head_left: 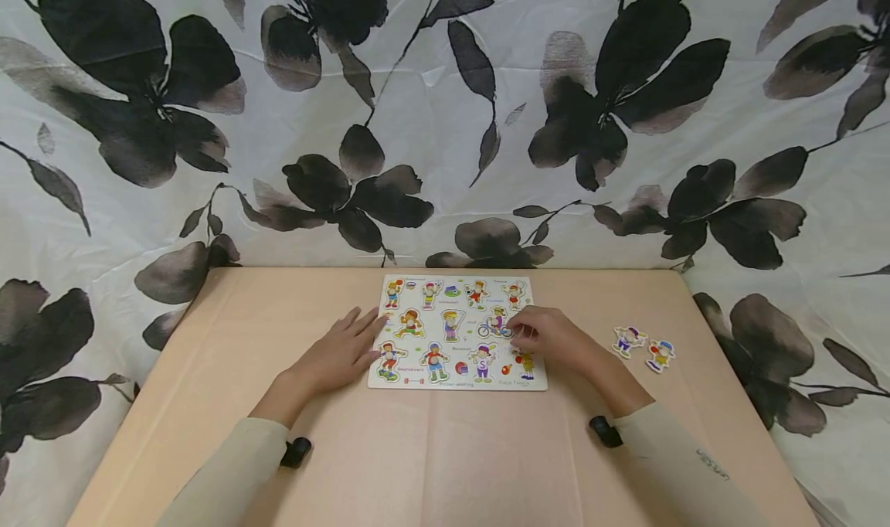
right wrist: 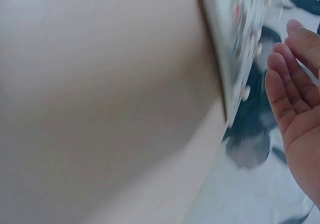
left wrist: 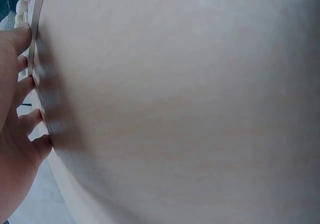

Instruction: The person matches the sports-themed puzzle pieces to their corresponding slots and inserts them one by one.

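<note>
A white puzzle board (head_left: 417, 382) printed with small sports figures lies on the table. Several child-shaped pieces sit on it, among them a cyclist piece (head_left: 495, 323) near the right side. My left hand (head_left: 345, 347) is spread at the board's left edge, fingertips touching it; the left wrist view shows the thumb (left wrist: 20, 37) against the edge. Over the right part of the board hovers my right hand (head_left: 556, 338), its fingers loosely bent beside the cyclist piece. The right wrist view shows no piece in the fingers (right wrist: 280, 91).
Two loose figure pieces, one (head_left: 629, 341) and another (head_left: 660, 355), lie on the table right of my right forearm. The beige table (head_left: 487, 457) ends at the back against a white cloth (head_left: 431, 125) with dark flowers.
</note>
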`<action>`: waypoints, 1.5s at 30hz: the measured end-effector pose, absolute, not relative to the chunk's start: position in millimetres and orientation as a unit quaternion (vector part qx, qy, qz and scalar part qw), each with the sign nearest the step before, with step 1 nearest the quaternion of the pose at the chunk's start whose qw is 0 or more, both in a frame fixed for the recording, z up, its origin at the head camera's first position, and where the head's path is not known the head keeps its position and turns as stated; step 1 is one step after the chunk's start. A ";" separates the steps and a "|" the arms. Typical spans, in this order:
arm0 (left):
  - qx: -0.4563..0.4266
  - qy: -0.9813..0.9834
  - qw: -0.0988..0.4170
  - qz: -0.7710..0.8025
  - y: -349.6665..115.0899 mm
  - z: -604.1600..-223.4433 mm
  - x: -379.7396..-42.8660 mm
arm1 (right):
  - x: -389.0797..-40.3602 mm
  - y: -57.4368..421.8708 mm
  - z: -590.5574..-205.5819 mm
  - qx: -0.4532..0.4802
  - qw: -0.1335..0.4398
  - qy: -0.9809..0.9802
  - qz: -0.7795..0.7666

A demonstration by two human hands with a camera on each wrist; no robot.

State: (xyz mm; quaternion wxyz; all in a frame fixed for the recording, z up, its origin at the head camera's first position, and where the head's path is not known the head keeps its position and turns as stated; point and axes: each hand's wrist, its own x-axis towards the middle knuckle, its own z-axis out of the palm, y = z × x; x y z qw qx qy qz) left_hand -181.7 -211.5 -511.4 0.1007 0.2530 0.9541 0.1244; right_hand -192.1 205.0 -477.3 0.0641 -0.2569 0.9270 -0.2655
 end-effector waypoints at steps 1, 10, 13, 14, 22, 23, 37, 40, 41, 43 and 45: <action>0.252 0.954 0.100 0.126 -211.7 -511.5 -181.6 | -192.3 212.3 -477.6 -0.255 0.054 0.927 -0.269; 0.250 0.954 0.100 0.131 -211.5 -511.9 -181.7 | -187.8 277.1 -480.8 -0.198 0.008 0.945 -0.262; 0.250 0.955 0.099 0.129 -211.2 -511.5 -181.9 | -185.7 297.3 -483.9 -0.186 0.006 0.949 -0.253; 0.250 0.955 0.099 0.128 -211.0 -511.4 -182.1 | -184.6 304.1 -485.5 -0.183 0.003 0.951 -0.250; 0.249 0.956 0.096 0.123 -210.1 -511.1 -181.8 | -173.1 351.6 -494.6 -0.129 -0.012 0.965 -0.227; 0.249 0.956 0.096 0.122 -210.0 -511.1 -181.8 | -172.3 356.1 -494.5 -0.122 -0.013 0.967 -0.224; 0.248 0.956 0.096 0.122 -209.0 -509.7 -180.5 | -178.0 377.5 -504.3 -0.082 0.039 0.978 -0.187; 0.246 0.957 0.097 0.123 -208.7 -509.5 -180.4 | -179.2 377.5 -506.5 -0.083 0.039 0.978 -0.186; 0.245 0.957 0.097 0.123 -208.6 -509.4 -180.5 | -179.2 377.2 -506.8 -0.083 0.037 0.978 -0.187; 0.244 0.957 0.098 0.121 -208.6 -510.1 -180.4 | -178.9 376.4 -506.2 -0.088 0.032 0.978 -0.186; 0.244 0.957 0.098 0.120 -208.5 -511.0 -180.5 | -178.2 373.8 -505.0 -0.091 0.027 0.978 -0.185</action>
